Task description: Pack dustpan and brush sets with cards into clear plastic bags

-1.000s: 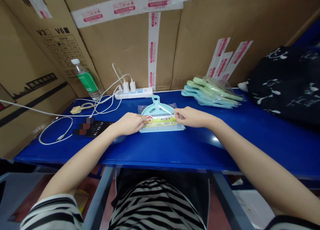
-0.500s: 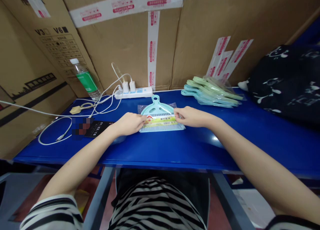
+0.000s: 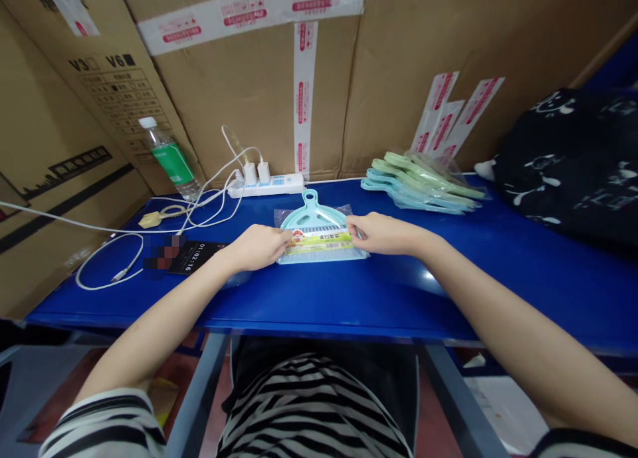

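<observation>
A light-blue dustpan (image 3: 312,213) lies flat on the blue table, its ringed handle pointing away from me. It is wrapped in clear plastic, and a yellow-green paper label (image 3: 319,240) spans its middle. Bristles show just above the label. My left hand (image 3: 262,246) is closed at the label's left end, its fingers pinching there. At the opposite end my right hand (image 3: 381,233) is closed with curled fingertips against the packaged dustpan. The fingertips of both hands are partly hidden.
Several green and blue wrapped dustpans (image 3: 421,184) are stacked at the back right, near a black patterned bag (image 3: 573,172). To the left are a power strip (image 3: 279,184) with white cables, a water bottle (image 3: 172,160) and a phone (image 3: 192,257). Cardboard (image 3: 239,86) walls the back.
</observation>
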Demonstrator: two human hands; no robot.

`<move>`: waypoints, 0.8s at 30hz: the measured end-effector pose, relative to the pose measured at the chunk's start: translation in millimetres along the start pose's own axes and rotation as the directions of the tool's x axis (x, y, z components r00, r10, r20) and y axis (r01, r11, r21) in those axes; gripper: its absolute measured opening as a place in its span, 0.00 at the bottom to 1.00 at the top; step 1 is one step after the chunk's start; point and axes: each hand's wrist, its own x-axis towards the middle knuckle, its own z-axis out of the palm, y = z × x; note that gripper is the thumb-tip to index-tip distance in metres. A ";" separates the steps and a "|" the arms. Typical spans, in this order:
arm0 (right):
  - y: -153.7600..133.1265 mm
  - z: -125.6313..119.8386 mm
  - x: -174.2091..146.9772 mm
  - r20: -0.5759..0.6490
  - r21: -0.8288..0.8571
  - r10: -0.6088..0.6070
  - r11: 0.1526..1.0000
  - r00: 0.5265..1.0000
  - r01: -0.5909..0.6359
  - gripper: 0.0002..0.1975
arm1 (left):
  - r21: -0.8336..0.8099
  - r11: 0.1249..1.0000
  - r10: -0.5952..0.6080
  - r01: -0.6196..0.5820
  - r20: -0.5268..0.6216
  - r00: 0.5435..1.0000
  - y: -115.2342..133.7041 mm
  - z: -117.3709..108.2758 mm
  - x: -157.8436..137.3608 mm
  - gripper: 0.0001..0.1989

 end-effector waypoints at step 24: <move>-2.0 -0.3 -0.1 -0.011 0.017 0.028 0.999 1.000 -0.028 0.03 | -0.088 0.996 0.018 -0.022 -0.036 0.999 -1.3 0.2 -1.5 0.11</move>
